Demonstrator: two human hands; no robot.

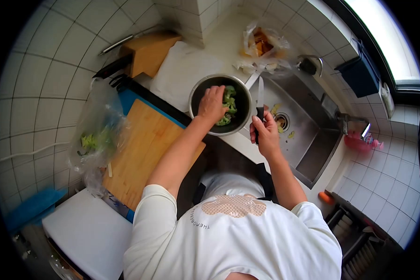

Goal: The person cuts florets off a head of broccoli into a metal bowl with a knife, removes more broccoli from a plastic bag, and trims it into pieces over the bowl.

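Sink (308, 128) and cutting board (137, 147) near bowl (243, 103)

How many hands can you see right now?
2: the left hand reaching broccoli inside the metal bowl, and the right hand gripping a knife.

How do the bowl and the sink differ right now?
The bowl is round; the sink is four-sided. The bowl is smaller than the sink. The bowl holds broccoli, with the left hand inside it, while the sink has food scraps near its drain. Both look like grey metal.
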